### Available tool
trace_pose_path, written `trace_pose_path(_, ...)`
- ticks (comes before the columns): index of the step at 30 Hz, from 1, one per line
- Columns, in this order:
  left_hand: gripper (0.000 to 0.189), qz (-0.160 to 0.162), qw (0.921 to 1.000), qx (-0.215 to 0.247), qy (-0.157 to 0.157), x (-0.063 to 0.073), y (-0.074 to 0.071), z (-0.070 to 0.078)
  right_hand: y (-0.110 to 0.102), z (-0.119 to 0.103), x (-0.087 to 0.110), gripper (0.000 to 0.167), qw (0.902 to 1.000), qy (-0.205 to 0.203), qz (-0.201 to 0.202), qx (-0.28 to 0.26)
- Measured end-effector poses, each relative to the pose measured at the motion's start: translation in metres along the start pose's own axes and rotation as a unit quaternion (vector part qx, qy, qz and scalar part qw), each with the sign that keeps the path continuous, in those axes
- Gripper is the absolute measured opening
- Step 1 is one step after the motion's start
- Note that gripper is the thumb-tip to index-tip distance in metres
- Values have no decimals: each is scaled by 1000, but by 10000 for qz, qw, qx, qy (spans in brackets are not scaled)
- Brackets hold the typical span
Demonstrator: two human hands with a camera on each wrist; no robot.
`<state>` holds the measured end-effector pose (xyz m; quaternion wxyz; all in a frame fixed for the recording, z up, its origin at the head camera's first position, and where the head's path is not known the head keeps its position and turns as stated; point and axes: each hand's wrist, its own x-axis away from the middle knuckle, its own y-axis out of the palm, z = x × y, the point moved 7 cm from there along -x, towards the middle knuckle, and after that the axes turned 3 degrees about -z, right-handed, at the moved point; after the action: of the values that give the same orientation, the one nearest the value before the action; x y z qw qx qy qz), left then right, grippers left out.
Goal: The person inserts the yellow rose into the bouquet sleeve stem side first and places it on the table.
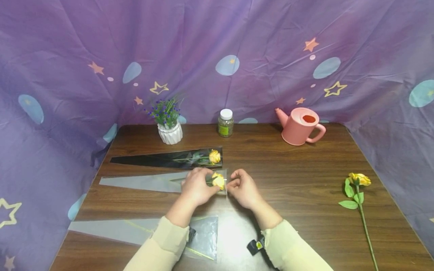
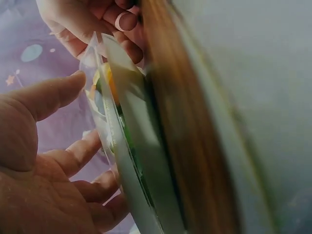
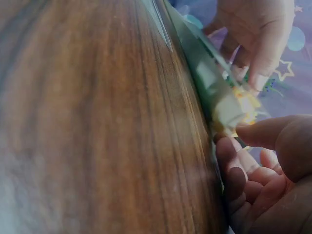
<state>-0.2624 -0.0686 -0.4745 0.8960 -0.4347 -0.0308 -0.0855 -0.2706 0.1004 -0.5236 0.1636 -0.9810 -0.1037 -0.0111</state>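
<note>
At the far left of the brown table [image 1: 295, 173] stands a white, ribbed pot [image 1: 170, 134], upright, with a green plant [image 1: 167, 113] in it that bears small purple-blue flowers. A clear jar [image 1: 226, 123] with a white lid [image 1: 226, 114] and a green label [image 1: 223, 130] stands near the middle of the back edge. Well to its right is a pink watering can [image 1: 296, 130], spout [image 1: 281, 116] to the left, handle [image 1: 318, 134] to the right. Behind hangs a purple cloth [image 1: 190, 41] printed with stars [image 1: 310, 45] and blue ovals [image 1: 227, 65].

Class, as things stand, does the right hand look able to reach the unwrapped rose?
Probably yes: only bare tabletop shows between the right hand and the unwrapped rose, though the hand would first have to leave the middle sleeve.
</note>
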Motion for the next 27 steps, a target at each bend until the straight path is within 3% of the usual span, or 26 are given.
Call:
trace_pose_path(8,56,-47,9997,19,-240,2,2,-9,3,-6,6,27,9975,-382,-132,574)
trace_pose_path(13,55,39,9999,75,-123,10,-1,-8,-1,-1,12,27,9980,-411,-223,428)
trace_pose_path(16,56,83,9998,65,156,21,-4,-4,-8,2,19,28,9985,-412,-255,270)
trace_pose_path(19,60,-102,9986,10,516,35,-6,3,-15,5,27,27,9982,-461,-351,143)
trace_pose_path(23,60,-617,9920,-76,1098,58,-3,10,-22,9,38,27,9969,-496,-611,-87)
trace_pose_path(27,64,-1178,9792,-536,1563,79,8,5,-24,11,47,30,9943,-525,-928,-66)
